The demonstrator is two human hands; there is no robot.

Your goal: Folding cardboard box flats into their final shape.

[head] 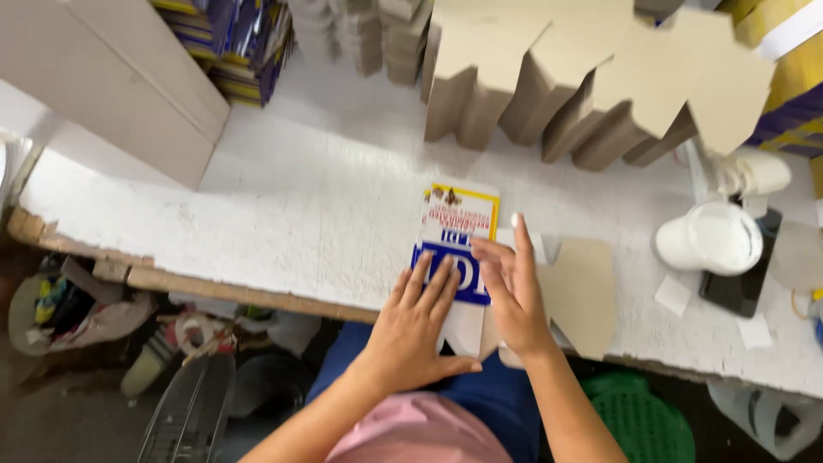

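Note:
A flat printed carton blank, white with a yellow top band and a blue lower band, lies on the white worktable near its front edge. My left hand rests flat on the blank's lower part, fingers spread. My right hand presses along its right side, fingers straight and pointing away from me. Under and right of that hand lies a plain brown cardboard cutout, partly over the table edge.
Stacks of brown cardboard cutouts stand at the back. A white round container and a dark phone sit at the right. A tilted board leans at the left. A green basket is on the floor.

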